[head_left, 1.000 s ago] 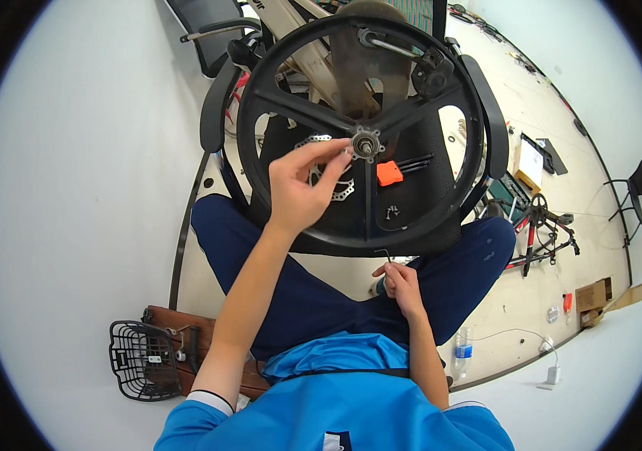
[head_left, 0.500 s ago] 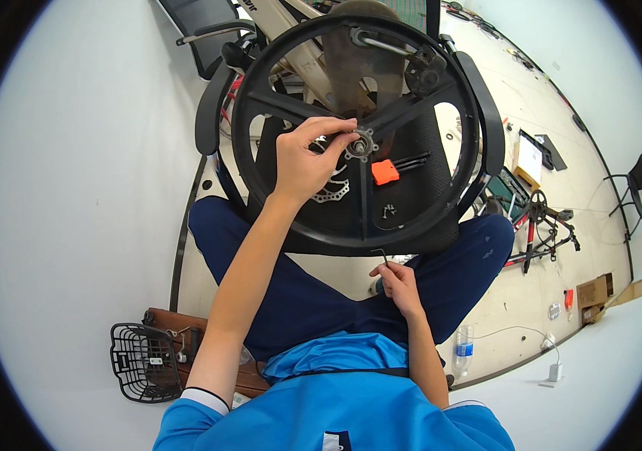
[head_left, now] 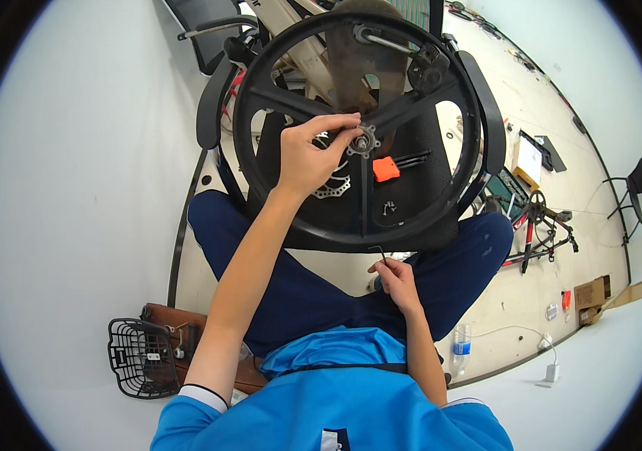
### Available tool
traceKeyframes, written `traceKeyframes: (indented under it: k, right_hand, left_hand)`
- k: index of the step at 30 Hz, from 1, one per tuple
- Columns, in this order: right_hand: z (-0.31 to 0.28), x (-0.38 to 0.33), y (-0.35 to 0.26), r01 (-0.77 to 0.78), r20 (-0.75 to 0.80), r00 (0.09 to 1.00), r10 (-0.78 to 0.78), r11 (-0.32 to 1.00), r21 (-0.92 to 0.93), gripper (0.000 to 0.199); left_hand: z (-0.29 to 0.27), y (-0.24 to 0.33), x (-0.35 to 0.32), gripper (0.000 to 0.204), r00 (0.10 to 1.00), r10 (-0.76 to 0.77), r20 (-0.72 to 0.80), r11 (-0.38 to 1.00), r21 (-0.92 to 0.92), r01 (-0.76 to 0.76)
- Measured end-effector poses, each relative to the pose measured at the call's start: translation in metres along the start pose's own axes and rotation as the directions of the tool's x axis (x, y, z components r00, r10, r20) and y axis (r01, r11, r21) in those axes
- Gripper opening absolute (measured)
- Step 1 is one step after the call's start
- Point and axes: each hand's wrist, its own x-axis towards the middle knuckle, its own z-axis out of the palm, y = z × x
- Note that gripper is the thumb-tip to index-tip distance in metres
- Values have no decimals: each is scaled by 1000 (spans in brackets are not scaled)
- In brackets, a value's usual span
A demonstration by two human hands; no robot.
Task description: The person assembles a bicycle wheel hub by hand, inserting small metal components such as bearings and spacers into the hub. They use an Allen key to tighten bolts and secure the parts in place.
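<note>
At round metal hub (head_left: 364, 143), left hand (head_left: 309, 159) pinched together; below, right hand (head_left: 398, 287) clamped on bent hex key (head_left: 382, 252).

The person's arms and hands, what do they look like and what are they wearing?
The left hand and the right hand have no gloves, and no watch or bracelet shows on either wrist. The forearms are uncovered. Higher up are bright blue fabric short sleeves; the left one ends in a white band with a thin dark edge.

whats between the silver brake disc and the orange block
In the head view, the black wheel's lower spoke runs between the silver brake disc and the orange block.
</note>
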Motion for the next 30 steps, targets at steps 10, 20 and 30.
traceKeyframes:
  k: [10, 20, 30]
  right_hand:
    - [-1, 10, 0, -11, 28, 1000, 10, 1000, 26, 26]
    - [1, 12, 4, 41, 25, 999, -41, 999, 9, 26]
    - [3, 2, -5, 16, 40, 999, -12, 996, -86, 26]
  left_hand:
    - [0, -1, 7, 20, 1000, -1, 3, 1000, 4, 1]
    - [0, -3, 2, 18, 996, -37, 79, 998, -57, 41]
    - [4, -14, -1, 21, 1000, -24, 17, 991, -130, 26]
